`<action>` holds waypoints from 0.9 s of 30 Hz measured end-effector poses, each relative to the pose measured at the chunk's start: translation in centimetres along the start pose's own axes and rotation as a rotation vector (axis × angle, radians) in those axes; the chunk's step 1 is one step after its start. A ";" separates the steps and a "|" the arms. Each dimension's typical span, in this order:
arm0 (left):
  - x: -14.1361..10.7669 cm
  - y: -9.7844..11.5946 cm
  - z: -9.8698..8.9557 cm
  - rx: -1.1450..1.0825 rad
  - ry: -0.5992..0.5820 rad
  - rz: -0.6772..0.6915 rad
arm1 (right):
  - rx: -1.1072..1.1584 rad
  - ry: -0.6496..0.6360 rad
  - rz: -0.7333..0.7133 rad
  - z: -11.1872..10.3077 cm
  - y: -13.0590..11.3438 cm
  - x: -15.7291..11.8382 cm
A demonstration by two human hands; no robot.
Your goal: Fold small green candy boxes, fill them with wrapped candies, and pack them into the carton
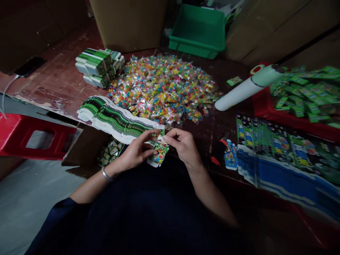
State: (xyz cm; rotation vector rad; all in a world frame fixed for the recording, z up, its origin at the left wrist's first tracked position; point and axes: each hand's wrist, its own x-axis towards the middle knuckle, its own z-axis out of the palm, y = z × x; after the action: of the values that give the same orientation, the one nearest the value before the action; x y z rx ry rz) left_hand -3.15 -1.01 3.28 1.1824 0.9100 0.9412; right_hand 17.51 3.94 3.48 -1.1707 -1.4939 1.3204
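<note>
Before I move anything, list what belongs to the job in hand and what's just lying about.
Likely part of the job:
small carton, in left hand and right hand
row of flat cartons
heap of colourful packets
open cardboard box

Probably just lying about:
phone
red stool
green tray

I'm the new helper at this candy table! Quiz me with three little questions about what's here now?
1. True or false: the silver bangle is on the left wrist.
2. What do the left hand and right hand hold together?
A) a green tray
B) a small printed carton
C) a pair of scissors
3. Fill in: the phone has a ____ cable plugged in.

Key: 1. True. 2. B. 3. White.
</note>
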 end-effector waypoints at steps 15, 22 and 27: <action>1.0 -0.3 -0.4 -0.160 0.188 -0.052 | -0.254 0.046 -0.249 -2.4 2.5 1.1; 1.4 -0.4 -1.2 -0.203 0.246 -0.123 | -0.906 0.210 -0.301 -6.0 6.7 7.3; 1.2 -0.1 -1.1 -0.274 0.196 -0.190 | -0.857 0.301 -0.330 -6.0 7.2 7.1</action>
State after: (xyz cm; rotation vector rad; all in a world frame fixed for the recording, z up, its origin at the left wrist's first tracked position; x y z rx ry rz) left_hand -3.74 0.50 2.88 0.7671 0.9949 1.0016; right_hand 22.43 12.46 -2.90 -1.4572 -1.9683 0.2298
